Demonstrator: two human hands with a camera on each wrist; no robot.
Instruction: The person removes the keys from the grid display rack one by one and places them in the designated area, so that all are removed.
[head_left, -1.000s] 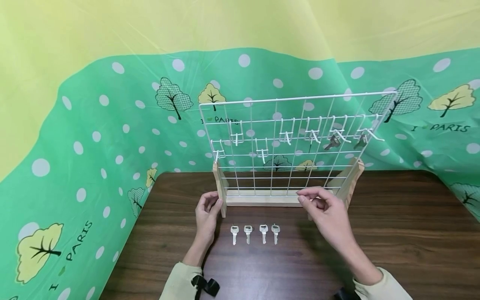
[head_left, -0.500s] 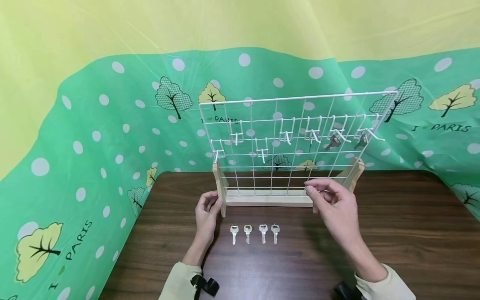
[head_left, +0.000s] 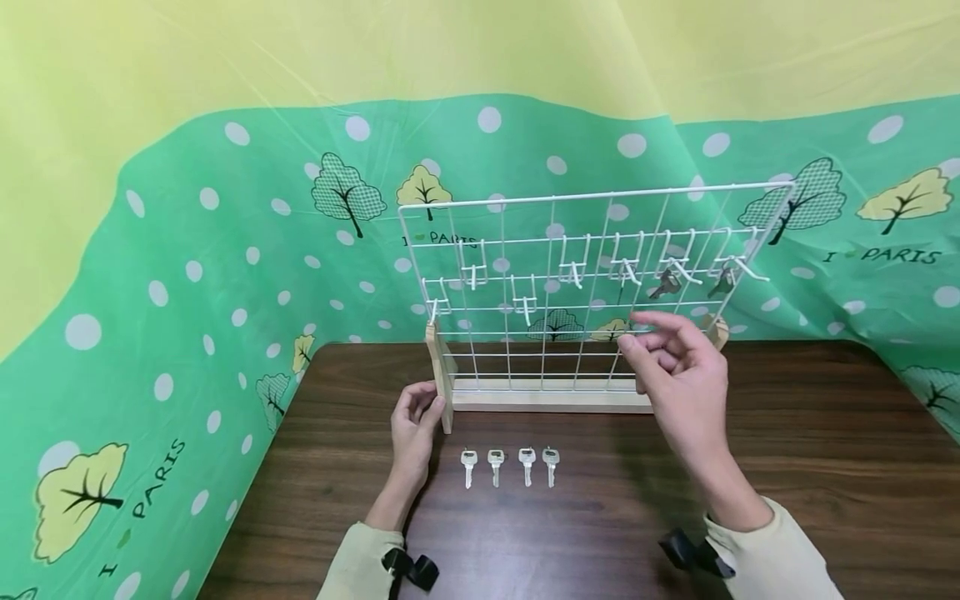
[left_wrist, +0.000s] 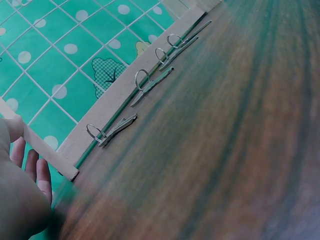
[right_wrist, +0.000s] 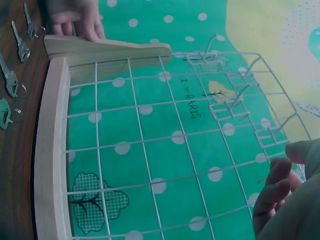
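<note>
A white wire grid rack on a wooden stand [head_left: 547, 402] stands upright on the table. My left hand [head_left: 412, 429] grips the stand's left wooden side [head_left: 441, 375], thumb in front and fingers behind it. In front of the grid, below the right-hand hooks, is my right hand [head_left: 686, 387]. Its thumb and index finger pinch what looks like a key, mostly hidden; a thin tip [right_wrist: 262, 181] shows by the fingers in the right wrist view. One key [head_left: 665, 285] and another key [head_left: 722, 283] hang from the two rightmost hooks.
Several silver keys [head_left: 527, 467] with small rings lie in a row on the dark wooden table [head_left: 510, 542] before the rack. Several white hooks [head_left: 573, 273] stick out of the grid. A green and yellow patterned cloth [head_left: 225, 275] hangs behind the rack and on the left.
My right hand has risen and moved right, from low at the stand's base bar to mid-height of the grid. The left hand, the rack and the keys on the table stay put.
</note>
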